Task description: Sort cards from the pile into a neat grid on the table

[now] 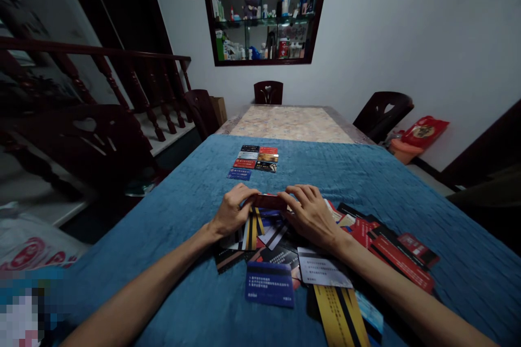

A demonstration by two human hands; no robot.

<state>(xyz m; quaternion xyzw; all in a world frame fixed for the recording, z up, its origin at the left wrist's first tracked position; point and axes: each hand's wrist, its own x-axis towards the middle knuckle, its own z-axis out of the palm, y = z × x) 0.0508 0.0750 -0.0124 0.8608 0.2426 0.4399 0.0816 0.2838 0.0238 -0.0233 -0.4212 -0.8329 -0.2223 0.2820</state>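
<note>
Your left hand point(233, 210) and right hand point(310, 211) pinch red card point(269, 201) by its ends, fingers closed, lifted over loose card heap point(285, 252) at blue cloth's point(407, 184) near edge. Sorted card grid point(254, 162) lies toward far edge, apart from the mess.

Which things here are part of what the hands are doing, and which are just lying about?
In use: left hand, right hand, red card, loose cards, sorted cards, blue cloth.
Lying about: chairs, shelf, red bag.
</note>
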